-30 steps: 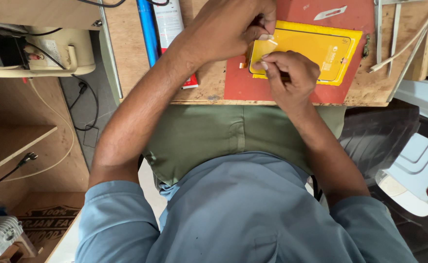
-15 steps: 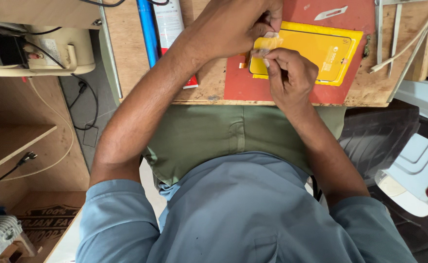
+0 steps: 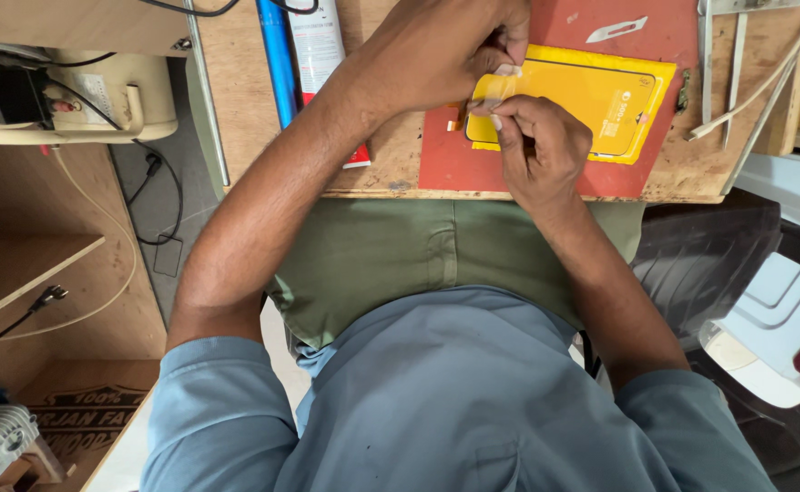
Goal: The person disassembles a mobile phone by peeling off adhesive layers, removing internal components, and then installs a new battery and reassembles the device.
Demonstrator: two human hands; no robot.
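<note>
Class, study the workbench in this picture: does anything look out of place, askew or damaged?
A bare scalpel blade lies loose on the red mat, just beyond the yellow panel that both hands work on. The wooden bench's near edge looks chipped and worn. Nothing looks spilled.

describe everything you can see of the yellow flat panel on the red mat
The yellow panel is a thin, flat rectangle with rounded inner outline and a small dark mark near its right end. It looks like plastic or card and lies flat on the red mat on the wooden bench. The left hand and right hand both pinch at its left edge, covering that corner.
</note>
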